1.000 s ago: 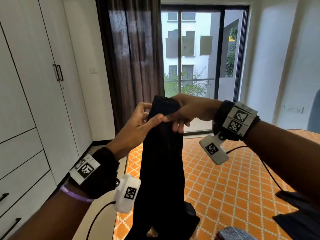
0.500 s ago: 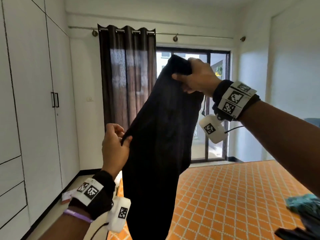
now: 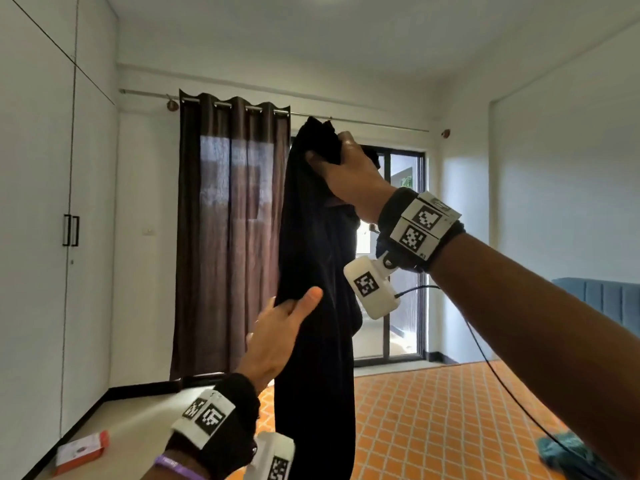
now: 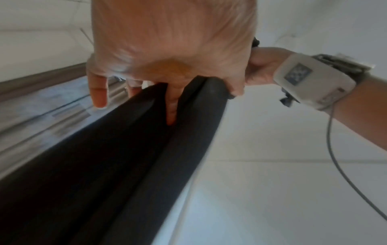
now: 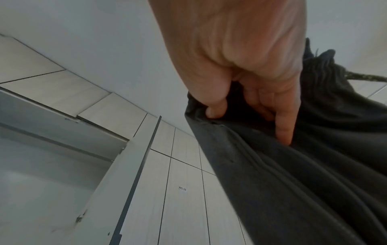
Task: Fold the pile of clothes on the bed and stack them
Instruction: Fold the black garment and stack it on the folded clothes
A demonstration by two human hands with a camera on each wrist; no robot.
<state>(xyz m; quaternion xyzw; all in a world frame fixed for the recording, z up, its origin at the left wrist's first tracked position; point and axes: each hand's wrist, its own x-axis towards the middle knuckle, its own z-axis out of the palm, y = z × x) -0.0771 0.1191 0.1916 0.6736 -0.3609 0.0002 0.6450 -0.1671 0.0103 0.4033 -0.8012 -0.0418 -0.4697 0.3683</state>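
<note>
Currently right hand [image 3: 346, 174] grips the top of the black garment [image 3: 317, 306] held high above the bed [image 3: 450, 427]; left hand [image 3: 277, 336] pinches its edge lower down. Not folded yet (teal garment [image 3: 568, 452] waits; no stack visible).

One black garment [image 3: 313, 341], two hands, one curtain [image 3: 228, 237].

black garment [image 3: 317, 306] hanging mid-air, curtain [image 3: 232, 230] behind, open space either side
</note>
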